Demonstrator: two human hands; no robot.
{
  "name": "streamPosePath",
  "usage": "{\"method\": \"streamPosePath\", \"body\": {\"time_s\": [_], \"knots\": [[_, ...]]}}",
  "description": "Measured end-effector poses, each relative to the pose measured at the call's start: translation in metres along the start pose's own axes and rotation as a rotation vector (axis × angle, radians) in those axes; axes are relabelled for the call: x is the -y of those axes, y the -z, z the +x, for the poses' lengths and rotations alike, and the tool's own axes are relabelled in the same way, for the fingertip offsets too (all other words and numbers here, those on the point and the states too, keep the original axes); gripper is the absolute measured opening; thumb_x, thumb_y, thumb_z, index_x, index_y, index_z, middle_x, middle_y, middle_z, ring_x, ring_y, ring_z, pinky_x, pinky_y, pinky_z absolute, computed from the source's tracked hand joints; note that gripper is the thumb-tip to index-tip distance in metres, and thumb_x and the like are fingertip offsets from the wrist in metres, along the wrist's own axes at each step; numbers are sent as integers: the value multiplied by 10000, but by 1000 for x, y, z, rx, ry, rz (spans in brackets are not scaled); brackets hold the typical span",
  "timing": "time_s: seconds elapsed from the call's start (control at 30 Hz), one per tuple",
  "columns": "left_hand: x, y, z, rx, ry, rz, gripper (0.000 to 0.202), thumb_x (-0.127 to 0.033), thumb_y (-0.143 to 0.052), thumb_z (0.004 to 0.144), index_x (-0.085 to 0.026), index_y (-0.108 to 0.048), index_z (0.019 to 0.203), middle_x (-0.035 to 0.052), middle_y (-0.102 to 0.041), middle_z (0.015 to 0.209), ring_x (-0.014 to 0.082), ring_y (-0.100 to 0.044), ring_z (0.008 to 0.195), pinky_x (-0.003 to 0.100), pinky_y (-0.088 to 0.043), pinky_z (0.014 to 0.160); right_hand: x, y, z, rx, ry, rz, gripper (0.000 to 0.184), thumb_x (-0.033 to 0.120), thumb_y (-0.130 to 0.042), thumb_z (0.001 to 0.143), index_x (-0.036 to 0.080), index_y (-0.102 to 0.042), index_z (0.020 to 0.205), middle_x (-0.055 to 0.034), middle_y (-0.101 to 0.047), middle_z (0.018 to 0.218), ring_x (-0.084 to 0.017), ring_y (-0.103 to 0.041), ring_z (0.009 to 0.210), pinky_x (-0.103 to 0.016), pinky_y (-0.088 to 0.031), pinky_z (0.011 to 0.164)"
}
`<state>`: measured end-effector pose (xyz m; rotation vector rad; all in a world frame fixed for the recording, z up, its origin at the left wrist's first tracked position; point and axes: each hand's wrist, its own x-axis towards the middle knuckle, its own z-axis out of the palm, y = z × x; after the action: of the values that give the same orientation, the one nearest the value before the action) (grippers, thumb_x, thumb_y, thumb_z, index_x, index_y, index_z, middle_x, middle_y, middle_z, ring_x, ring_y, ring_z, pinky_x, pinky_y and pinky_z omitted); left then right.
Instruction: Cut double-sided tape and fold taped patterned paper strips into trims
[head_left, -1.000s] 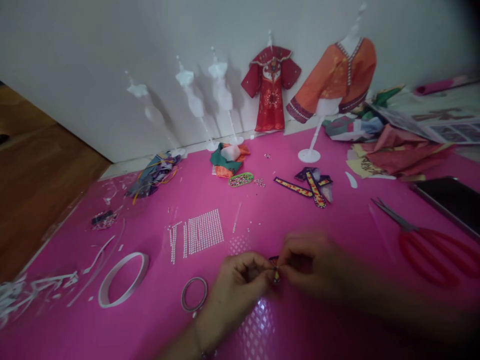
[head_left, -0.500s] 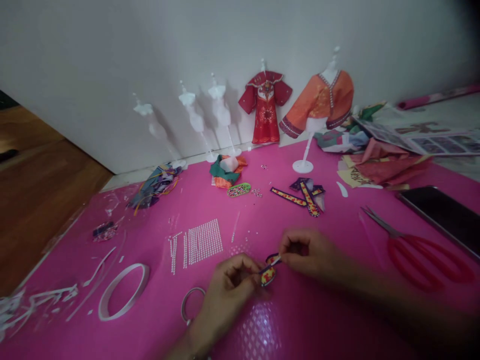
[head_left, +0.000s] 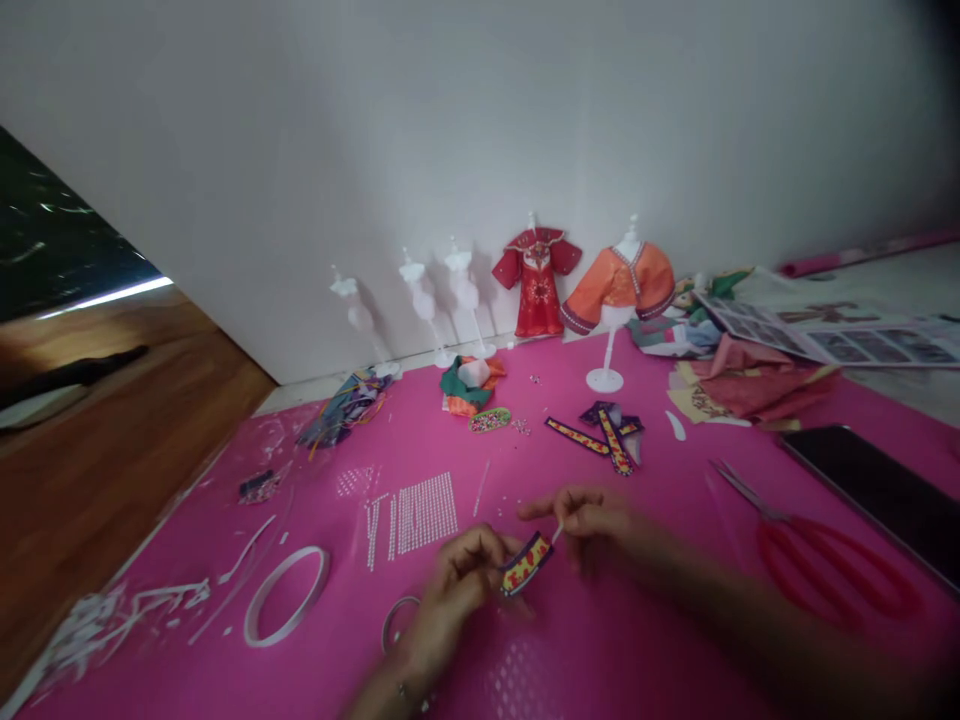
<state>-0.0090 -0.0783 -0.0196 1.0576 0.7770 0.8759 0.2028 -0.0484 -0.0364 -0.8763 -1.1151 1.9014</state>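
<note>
My left hand is closed around one end of a small patterned paper strip, dark-edged with red and yellow. My right hand pinches a thin white sliver at the strip's other end, its index finger stretched toward the left. Both hands hover just above the pink mat. A small tape ring lies by my left wrist. A sheet of white stick-on beads lies just beyond my left hand.
Red scissors and a dark tablet lie to the right. More patterned strips lie ahead. A large tape roll sits to the left. White mannequin stands, a red dress and an orange jacket line the wall.
The camera tilted up, so everything sits lower in view. My hands moved slightly apart; the right hand peeled a white sliver off the strip, which now shows more fully.
</note>
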Motion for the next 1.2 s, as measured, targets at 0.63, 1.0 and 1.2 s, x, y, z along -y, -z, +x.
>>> {"method": "streamPosePath", "body": {"time_s": [0.63, 1.0, 1.2], "knots": [[-5, -11, 4, -137, 264, 212, 335, -397, -782, 580, -152, -584, 693, 16, -693, 615, 126, -594, 383, 222, -431, 388, 0, 40, 12, 12, 44, -420, 276, 386, -574, 934, 169, -556, 764, 98, -446, 535, -59, -381, 389, -191, -343, 392], [25, -37, -17, -204, 531, 135, 361, -449, -729, 635, -128, -644, 776, 94, -726, 736, 129, -640, 500, 236, -497, 453, -15, 41, 19, -132, 138, -957, 204, 338, -605, 946, 148, -643, 1010, -33, -666, 974, -163, -646, 800, -339, -555, 712], [16, -25, -29, -273, 388, 347, 305, -437, -709, 677, -165, -573, 695, 32, -657, 549, 154, -585, 407, 243, -405, 408, -7, 37, 13, -242, 386, -1033, 154, 269, -653, 865, 176, -597, 756, -5, -612, 826, -171, -580, 795, -354, -481, 767]]}}
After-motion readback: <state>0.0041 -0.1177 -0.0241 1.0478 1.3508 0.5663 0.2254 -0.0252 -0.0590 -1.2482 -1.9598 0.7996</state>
